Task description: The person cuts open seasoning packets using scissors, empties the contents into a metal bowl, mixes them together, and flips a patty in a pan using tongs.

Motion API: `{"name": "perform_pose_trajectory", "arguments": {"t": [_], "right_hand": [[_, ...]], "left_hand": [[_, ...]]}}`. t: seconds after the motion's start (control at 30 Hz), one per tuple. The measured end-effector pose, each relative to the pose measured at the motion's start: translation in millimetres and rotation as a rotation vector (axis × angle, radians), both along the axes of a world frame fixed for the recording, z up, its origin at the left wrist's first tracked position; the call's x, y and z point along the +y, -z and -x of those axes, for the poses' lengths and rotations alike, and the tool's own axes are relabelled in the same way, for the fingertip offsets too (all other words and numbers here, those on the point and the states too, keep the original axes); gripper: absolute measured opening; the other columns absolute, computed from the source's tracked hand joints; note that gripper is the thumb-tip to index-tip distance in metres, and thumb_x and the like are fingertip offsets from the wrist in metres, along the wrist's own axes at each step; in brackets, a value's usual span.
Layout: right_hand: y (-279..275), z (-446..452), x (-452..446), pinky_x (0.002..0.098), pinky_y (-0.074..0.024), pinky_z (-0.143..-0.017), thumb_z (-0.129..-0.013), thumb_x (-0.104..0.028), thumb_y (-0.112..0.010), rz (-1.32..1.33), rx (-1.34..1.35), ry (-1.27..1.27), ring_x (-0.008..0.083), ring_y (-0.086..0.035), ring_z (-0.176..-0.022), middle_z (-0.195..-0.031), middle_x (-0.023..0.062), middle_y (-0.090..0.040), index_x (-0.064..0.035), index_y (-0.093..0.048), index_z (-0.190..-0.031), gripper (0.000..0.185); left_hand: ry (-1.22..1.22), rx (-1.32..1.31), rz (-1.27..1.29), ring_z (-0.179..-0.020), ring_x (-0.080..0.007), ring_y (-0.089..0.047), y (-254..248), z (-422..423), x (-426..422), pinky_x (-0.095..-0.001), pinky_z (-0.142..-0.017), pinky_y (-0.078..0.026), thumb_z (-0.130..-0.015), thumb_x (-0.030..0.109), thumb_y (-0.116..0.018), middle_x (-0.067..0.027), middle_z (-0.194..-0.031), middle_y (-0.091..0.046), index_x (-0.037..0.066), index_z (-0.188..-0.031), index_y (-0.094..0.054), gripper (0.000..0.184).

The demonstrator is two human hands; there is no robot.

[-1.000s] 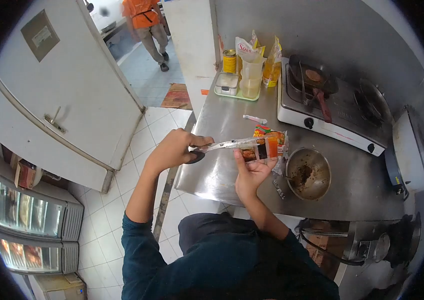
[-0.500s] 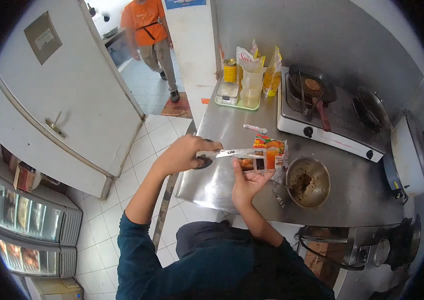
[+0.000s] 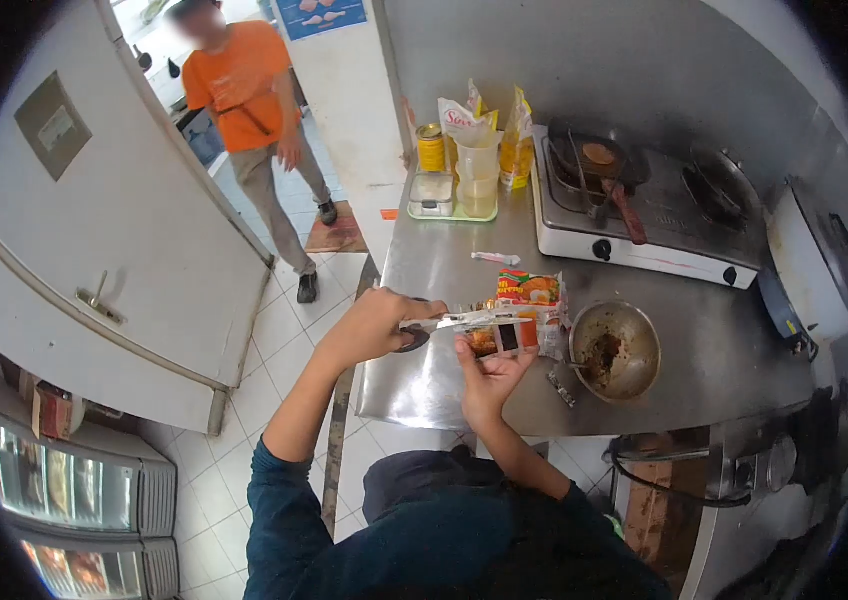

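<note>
My left hand (image 3: pixel 369 325) is closed on the dark handles of a pair of scissors (image 3: pixel 444 321), their blades pointing right. The blades lie at the upper edge of a seasoning sachet (image 3: pixel 489 341) with clear, orange and dark parts. Thumb and fingers of my right hand (image 3: pixel 494 385) pinch this sachet from below, above the steel table. Just behind it lies a red and yellow instant noodle packet (image 3: pixel 529 287). To the right stands a metal bowl (image 3: pixel 616 350) with dark brown sauce inside and a utensil handle at its left rim.
A gas stove (image 3: pixel 644 200) with pans stands at the back right, a large pot (image 3: pixel 809 265) beside it. Oil pouches (image 3: pixel 517 140), a jug (image 3: pixel 478 175) and a tub (image 3: pixel 431 194) stand at the back left. A person in orange (image 3: pixel 252 95) is near the doorway.
The person in orange has come closer through the doorway. My view has shifted slightly. The sachet has tilted a little and the scissor blades now lie along its upper edge.
</note>
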State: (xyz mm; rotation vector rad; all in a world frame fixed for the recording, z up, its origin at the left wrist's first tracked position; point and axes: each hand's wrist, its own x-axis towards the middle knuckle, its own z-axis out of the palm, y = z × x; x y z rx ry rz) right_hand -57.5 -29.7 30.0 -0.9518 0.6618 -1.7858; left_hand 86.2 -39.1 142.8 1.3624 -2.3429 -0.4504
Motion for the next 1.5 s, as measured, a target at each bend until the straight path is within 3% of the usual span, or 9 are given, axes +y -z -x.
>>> {"name": "perform_pose_trajectory", "arguments": {"t": [0.1, 0.2, 0.3, 0.4, 0.57, 0.77, 1.1, 1.3, 1.5], "right_hand": [[1.3, 1.2, 0.5, 0.0216, -0.0471, -0.068, -0.065, 0.01, -0.064, -0.018, -0.047, 0.017, 0.0169, -0.057, -0.081, -0.102, 0.0161, -0.047, -0.0045, -0.014, -0.119, 0.076], [14.7, 4.1, 1.9, 0.0228, -0.0472, -0.07, -0.065, 0.01, -0.063, -0.015, 0.006, 0.003, 0.0182, -0.056, -0.083, -0.104, 0.0163, -0.045, -0.0044, -0.014, -0.119, 0.075], [25.3, 8.3, 3.9, 0.0249, -0.0467, -0.074, -0.065, 0.011, -0.062, -0.045, 0.107, 0.017, 0.0191, -0.054, -0.089, -0.107, 0.0156, -0.043, -0.0044, -0.015, -0.119, 0.073], [16.4, 14.9, 7.2, 0.0248, -0.0452, -0.076, -0.065, 0.012, -0.061, -0.087, -0.001, -0.079, 0.0179, -0.051, -0.093, -0.108, 0.0138, -0.043, -0.0051, -0.014, -0.12, 0.074], [38.5, 20.0, 6.4, 0.0242, -0.0444, -0.076, -0.066, 0.015, -0.058, -0.039, 0.118, -0.084, 0.0158, -0.05, -0.094, -0.112, 0.0126, -0.042, -0.0061, -0.01, -0.124, 0.078], [39.8, 31.7, 7.1, 0.0266, -0.0457, -0.077, -0.065, 0.012, -0.061, -0.088, -0.037, -0.256, 0.0183, -0.051, -0.093, -0.108, 0.0133, -0.044, -0.0072, -0.017, -0.119, 0.072], [54.3, 41.5, 5.1, 0.0274, -0.0465, -0.076, -0.065, 0.011, -0.062, -0.144, -0.031, -0.372, 0.0195, -0.052, -0.093, -0.106, 0.0132, -0.045, -0.0076, -0.018, -0.12, 0.072], [66.5, 41.7, 4.1, 0.0277, -0.0459, -0.077, -0.065, 0.011, -0.062, -0.192, -0.067, -0.432, 0.0186, -0.051, -0.094, -0.108, 0.0141, -0.045, -0.0081, -0.02, -0.119, 0.071], [79.0, 36.7, 2.5, 0.028, -0.0445, -0.079, -0.064, 0.013, -0.062, -0.244, -0.081, -0.521, 0.0176, -0.049, -0.095, -0.111, 0.0115, -0.043, -0.0103, -0.018, -0.123, 0.076]], "left_hand": [[0.025, 0.045, -0.111, -0.075, -0.0306, -0.056, 9.8, -1.0, -4.5, -0.0354, -0.069, -0.045, -0.055, 0.0, -0.06, -0.0129, -0.09, -0.059, 0.009, -0.102, -0.057, 0.047], [0.07, 0.147, 0.04, -0.069, -0.0289, -0.057, 18.3, 7.7, -7.2, -0.0331, -0.063, -0.045, -0.052, -0.005, -0.056, -0.0143, -0.078, -0.059, 0.006, -0.094, -0.059, 0.043], [0.044, 0.092, -0.02, -0.069, -0.0298, -0.057, 20.6, 12.6, -6.1, -0.0337, -0.065, -0.045, -0.052, -0.005, -0.056, -0.0142, -0.078, -0.059, 0.006, -0.095, -0.058, 0.044], [0.025, 0.031, -0.115, -0.072, -0.033, -0.055, 24.2, 15.3, -5.1, -0.0371, -0.068, -0.044, -0.055, -0.001, -0.059, -0.0163, -0.087, -0.058, 0.007, -0.103, -0.055, 0.05], [0.032, 0.04, -0.038, -0.07, -0.0309, -0.056, 38.0, 22.6, -5.8, -0.0356, -0.065, -0.044, -0.054, 0.001, -0.059, -0.0149, -0.081, -0.059, 0.007, -0.098, -0.057, 0.045], [0.001, 0.051, -0.035, -0.067, -0.0298, -0.057, 59.3, 27.9, -4.8, -0.0341, -0.063, -0.044, -0.053, 0.001, -0.058, -0.0164, -0.077, -0.058, 0.008, -0.097, -0.058, 0.045], [-0.089, 0.04, 0.007, -0.06, -0.0303, -0.056, 72.5, 38.6, -2.6, -0.0378, -0.057, -0.045, -0.056, 0.007, -0.06, -0.0136, -0.069, -0.059, 0.011, -0.098, -0.059, 0.042], [-0.168, -0.034, -0.108, -0.061, -0.0312, -0.056, 80.2, 37.2, -1.0, -0.0334, -0.056, -0.044, -0.058, 0.004, -0.06, -0.0189, -0.072, -0.057, 0.01, -0.099, -0.059, 0.042], [-0.235, 0.105, -0.056, -0.06, -0.0309, -0.057, 109.2, 28.0, 4.5, -0.0329, -0.056, -0.044, -0.06, 0.004, -0.061, -0.0199, -0.07, -0.056, 0.007, -0.099, -0.059, 0.039]]}}
